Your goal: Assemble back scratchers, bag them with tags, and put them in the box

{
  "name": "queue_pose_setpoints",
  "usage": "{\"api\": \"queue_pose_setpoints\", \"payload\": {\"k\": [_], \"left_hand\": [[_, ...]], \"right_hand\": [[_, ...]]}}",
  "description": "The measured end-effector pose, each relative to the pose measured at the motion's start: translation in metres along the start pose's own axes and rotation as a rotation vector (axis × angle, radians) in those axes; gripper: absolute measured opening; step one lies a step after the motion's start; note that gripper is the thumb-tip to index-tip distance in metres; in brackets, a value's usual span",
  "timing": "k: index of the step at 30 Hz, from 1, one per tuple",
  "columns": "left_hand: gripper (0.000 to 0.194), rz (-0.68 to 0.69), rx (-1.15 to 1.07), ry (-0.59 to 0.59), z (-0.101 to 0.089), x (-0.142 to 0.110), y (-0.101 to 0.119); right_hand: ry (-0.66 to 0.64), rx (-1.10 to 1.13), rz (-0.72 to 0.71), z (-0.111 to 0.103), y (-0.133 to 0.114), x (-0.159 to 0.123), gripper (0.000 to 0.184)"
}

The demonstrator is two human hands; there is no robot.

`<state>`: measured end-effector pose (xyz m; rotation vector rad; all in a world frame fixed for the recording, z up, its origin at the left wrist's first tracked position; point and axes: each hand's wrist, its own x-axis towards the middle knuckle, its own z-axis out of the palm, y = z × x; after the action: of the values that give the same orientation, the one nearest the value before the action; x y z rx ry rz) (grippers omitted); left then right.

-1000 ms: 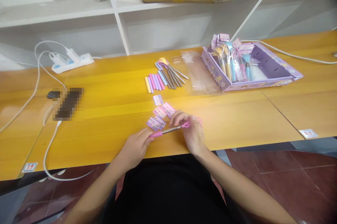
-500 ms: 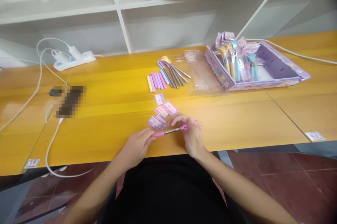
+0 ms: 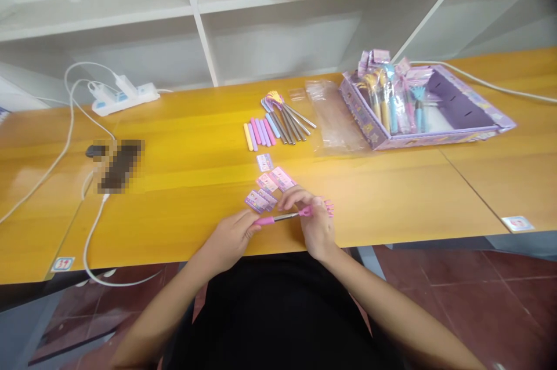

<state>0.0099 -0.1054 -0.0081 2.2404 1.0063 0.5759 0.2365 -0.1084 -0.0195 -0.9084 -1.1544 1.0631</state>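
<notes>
Between my two hands I hold a pink back scratcher point(image 3: 285, 217) with a metal shaft, low over the table's front edge. My left hand point(image 3: 232, 236) is closed round its pink grip. At the other end, my right hand point(image 3: 317, 225) pinches near the pink claw head, whose tines stick out past the fingers. Small printed cards point(image 3: 261, 200) lie just beyond my hands. Farther back are several coloured handle tubes point(image 3: 260, 133) in a row. Beside them, metal rods with claw heads point(image 3: 289, 120) lie fanned out.
A purple display box point(image 3: 452, 139) holding bagged scratchers stands at the back right, with clear plastic bags point(image 3: 333, 120) beside it. A power strip point(image 3: 126, 100) with white cables point(image 3: 69, 109) lies at the left, near a blurred-out dark object point(image 3: 122, 167). White shelves point(image 3: 278, 45) rise behind.
The scratcher's grip seems pushed slightly closer to the claw head, my left hand shifting a little right. The whole view has moved slightly. Both hands keep their hold.
</notes>
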Motion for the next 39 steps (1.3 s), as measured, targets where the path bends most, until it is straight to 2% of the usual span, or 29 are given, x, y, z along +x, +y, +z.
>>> {"api": "queue_pose_setpoints", "payload": {"k": [5,14,18,22,23,25,26,27,29,31,32,39], "left_hand": [[0.043,-0.039,-0.02,-0.011,-0.003,0.002,0.002],[0.039,-0.037,0.011,-0.021,-0.004,0.002,-0.005],[0.038,-0.058,0.008,0.009,-0.005,0.002,-0.004],[0.037,-0.127,0.007,0.101,-0.007,0.0,-0.003],[0.037,-0.141,0.004,0.119,-0.007,-0.001,-0.002],[0.037,-0.156,-0.005,0.133,-0.008,-0.001,-0.001],[0.037,-0.158,-0.011,0.128,-0.008,-0.001,-0.001],[0.036,-0.155,-0.014,0.117,-0.008,-0.001,0.0],[0.034,-0.148,-0.004,0.086,-0.008,0.0,0.0],[0.031,-0.141,0.03,0.063,-0.008,0.0,0.0],[0.029,-0.139,0.051,0.058,-0.007,0.0,-0.001],[0.026,-0.145,0.036,0.055,-0.005,-0.002,-0.006]], "right_hand": [[0.016,0.053,0.111,-0.003,0.005,0.0,0.059],[-0.012,-0.069,0.104,-0.008,0.006,0.0,0.064],[-0.098,-0.063,0.104,-0.01,0.002,-0.001,0.056],[-0.181,-0.015,0.127,-0.02,0.004,0.0,0.044],[-0.165,-0.034,0.102,-0.025,0.005,0.001,0.049],[-0.068,-0.16,-0.012,-0.037,0.005,0.002,0.07],[0.002,-0.278,-0.096,-0.044,0.004,0.003,0.077],[0.066,-0.428,-0.197,-0.052,0.002,0.003,0.077],[0.132,-0.76,-0.418,-0.066,-0.002,0.003,0.057],[0.089,-0.994,-0.606,-0.077,-0.006,0.002,0.039],[0.048,-1.046,-0.663,-0.08,-0.007,0.001,0.036],[-0.077,-1.024,-0.712,-0.083,0.001,-0.003,0.034]]}}
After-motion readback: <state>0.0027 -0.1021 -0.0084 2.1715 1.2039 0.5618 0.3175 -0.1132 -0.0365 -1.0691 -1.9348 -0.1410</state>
